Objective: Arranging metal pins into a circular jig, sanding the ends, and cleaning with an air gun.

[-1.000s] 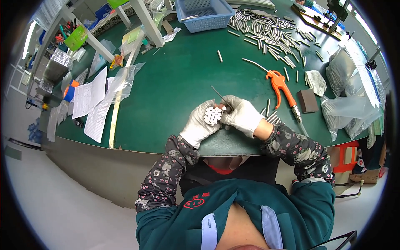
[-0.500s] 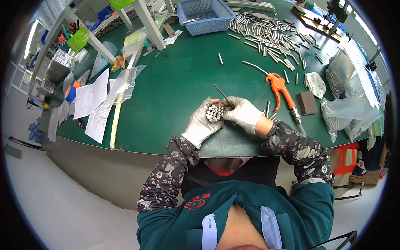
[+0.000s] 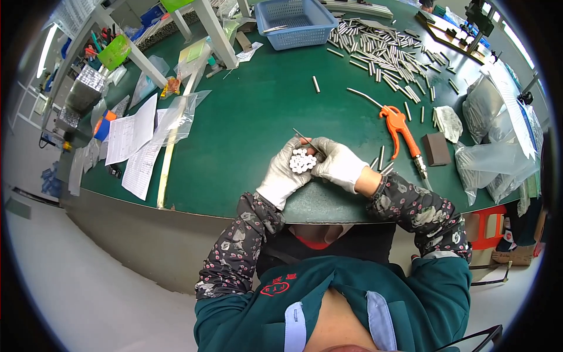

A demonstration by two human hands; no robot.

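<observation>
The green bench top [image 3: 252,105], in a workroom with a pale floor [image 3: 70,281], carries a blue basket [image 3: 302,42], loose metal pins [image 3: 387,56] and an orange air gun [image 3: 397,122]. Near its front edge the gloved left hand [image 3: 280,177] is curled around a bundle of round pins [image 3: 302,161], ends bright white, while the gloved right hand [image 3: 340,164] pinches a thin rod [image 3: 302,136]. Printed sheets [image 3: 132,134] at left are too small to read; the jacket [image 3: 334,281] bears red embroidery [image 3: 274,288].

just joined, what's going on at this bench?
Someone's gloved left hand holds a bundle of short rods, round ends toward the camera. The gloved right hand holds a thin dark rod close by the bundle. On the green bench, an orange blow gun lies to the right; loose metal rods are scattered farther back, beside a blue basket.
</observation>
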